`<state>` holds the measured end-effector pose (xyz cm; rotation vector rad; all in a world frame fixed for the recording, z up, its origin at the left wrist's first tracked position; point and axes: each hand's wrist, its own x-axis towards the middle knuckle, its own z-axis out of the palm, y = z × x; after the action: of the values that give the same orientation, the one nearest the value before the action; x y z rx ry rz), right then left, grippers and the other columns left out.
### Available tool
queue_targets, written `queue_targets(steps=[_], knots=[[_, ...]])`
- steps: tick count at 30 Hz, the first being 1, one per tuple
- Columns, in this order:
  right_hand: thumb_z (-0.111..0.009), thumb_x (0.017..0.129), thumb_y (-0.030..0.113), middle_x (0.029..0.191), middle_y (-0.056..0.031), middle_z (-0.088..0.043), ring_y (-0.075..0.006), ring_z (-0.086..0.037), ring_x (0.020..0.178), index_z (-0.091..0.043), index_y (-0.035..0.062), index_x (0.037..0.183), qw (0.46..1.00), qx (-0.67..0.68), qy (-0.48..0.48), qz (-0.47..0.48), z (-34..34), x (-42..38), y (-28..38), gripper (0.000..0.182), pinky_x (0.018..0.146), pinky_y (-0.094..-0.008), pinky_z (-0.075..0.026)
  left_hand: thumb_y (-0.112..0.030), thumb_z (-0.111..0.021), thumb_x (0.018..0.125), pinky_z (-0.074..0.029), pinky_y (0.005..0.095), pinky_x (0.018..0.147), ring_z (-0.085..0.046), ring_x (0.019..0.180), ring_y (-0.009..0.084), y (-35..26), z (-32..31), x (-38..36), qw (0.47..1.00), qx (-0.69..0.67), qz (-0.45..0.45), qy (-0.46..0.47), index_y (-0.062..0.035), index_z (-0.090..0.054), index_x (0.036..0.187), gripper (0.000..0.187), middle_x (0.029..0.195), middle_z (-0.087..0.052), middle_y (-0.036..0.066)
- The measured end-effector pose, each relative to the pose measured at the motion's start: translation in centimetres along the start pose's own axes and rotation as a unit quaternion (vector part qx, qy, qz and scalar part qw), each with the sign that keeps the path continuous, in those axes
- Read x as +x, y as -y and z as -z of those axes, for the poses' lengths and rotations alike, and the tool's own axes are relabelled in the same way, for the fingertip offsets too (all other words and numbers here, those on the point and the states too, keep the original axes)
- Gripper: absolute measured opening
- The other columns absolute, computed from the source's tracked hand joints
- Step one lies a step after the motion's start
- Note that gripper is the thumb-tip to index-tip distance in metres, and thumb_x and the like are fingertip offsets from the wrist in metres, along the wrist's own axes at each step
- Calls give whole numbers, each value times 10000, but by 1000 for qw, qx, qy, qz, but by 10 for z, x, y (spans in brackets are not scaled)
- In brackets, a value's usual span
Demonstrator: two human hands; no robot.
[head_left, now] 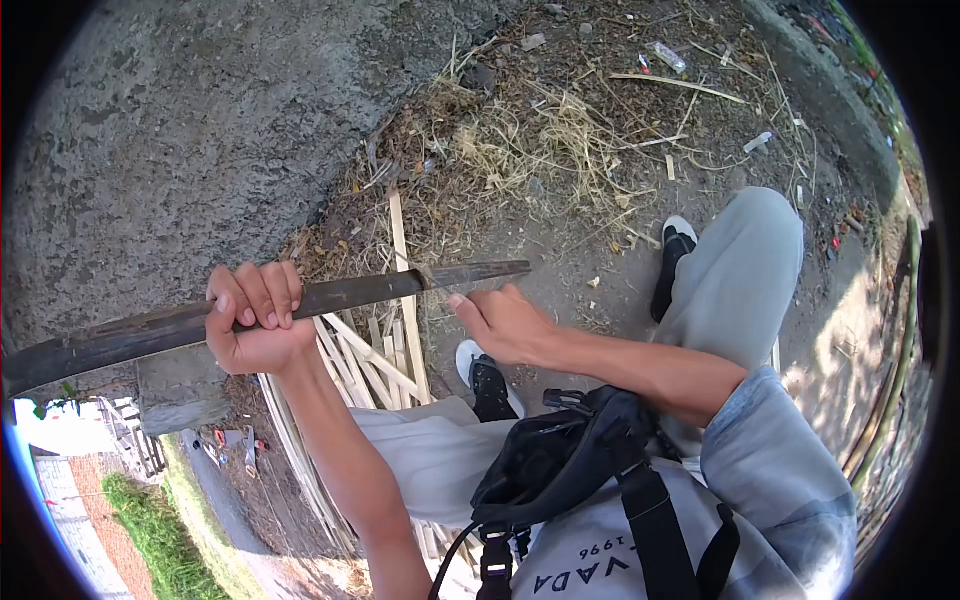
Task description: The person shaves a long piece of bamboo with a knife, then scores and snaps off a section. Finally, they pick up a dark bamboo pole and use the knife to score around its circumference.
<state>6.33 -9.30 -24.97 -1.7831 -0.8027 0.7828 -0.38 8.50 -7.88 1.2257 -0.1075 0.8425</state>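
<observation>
A long dark strip like split bamboo (350,293) runs across the view from the left edge to a rough, greyer end near the middle. My left hand (258,318) has its fingers wrapped round it, knuckles upward. Just below the greyer end is my right hand (500,320), its fingers curled in and its thumb pointing left toward the strip. What the right hand holds, if anything, is hidden, and I cannot tell whether it touches the strip.
Pale split strips (375,365) lie below and beside the left forearm. Shavings (540,140) and litter cover the ground ahead. A rough concrete surface (200,130) fills the upper left. My shoes (490,388) stand beneath; a black bag (560,470) hangs at my front.
</observation>
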Motion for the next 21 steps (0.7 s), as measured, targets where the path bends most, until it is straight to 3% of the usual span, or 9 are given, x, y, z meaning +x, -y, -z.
queue_targets(steps=[2,6,9,10,13,19,21], knots=[[-362,981,369,653,-312,-567,-485,-570,668,-603,-70,744,996,6,16,88,11,-16,16,554,682,-524,-448,-213,-515,774,-225,267,385,-239,317,96,0,-1,-4,1000,1,0,-3,-145,-319,564,295,416,-307,4],[-389,974,359,620,-303,-548,-487,-565,645,-607,-59,774,994,39,-24,-99,-5,-3,-14,512,639,-525,-445,-211,-517,780,-218,274,374,-235,315,99,-1,1,-4,999,-25,17,33,-143,-316,557,308,409,-317,13],[-373,974,348,584,-304,-539,-491,-573,629,-587,-73,697,994,37,-18,98,-2,-28,-3,547,652,-525,-471,-205,-513,792,-214,271,372,-230,316,95,0,-8,-2,1000,6,6,-9,-142,-309,557,317,410,-298,14],[-390,973,328,599,-312,-544,-484,-583,636,-590,-77,741,989,46,-5,144,-1,-25,-9,508,648,-512,-482,-186,-491,824,-203,259,385,-218,335,99,2,-17,-3,997,27,-6,-78,-155,-291,572,323,423,-265,-3],[-410,969,321,602,-306,-546,-482,-584,645,-588,-53,779,997,-26,-52,-49,-25,-6,-35,456,648,-527,-472,-168,-473,845,-191,263,380,-209,342,101,9,-27,-2,960,118,-82,-242,-160,-287,571,332,426,-254,-4],[-375,974,371,672,-318,-581,-516,-585,716,-606,-55,802,999,-14,-33,35,-13,-30,-40,514,729,-562,-460,-181,-450,864,-200,264,386,-215,343,99,10,-19,-10,957,121,-90,-249,-167,-280,561,348,432,-263,-2],[-371,975,369,678,-315,-587,-517,-586,715,-613,-52,813,997,-43,-33,-55,-26,-19,-81,512,721,-553,-467,-191,-440,868,-193,258,383,-208,337,96,9,-22,-8,961,120,-91,-230,-162,-272,569,344,433,-262,-2]])
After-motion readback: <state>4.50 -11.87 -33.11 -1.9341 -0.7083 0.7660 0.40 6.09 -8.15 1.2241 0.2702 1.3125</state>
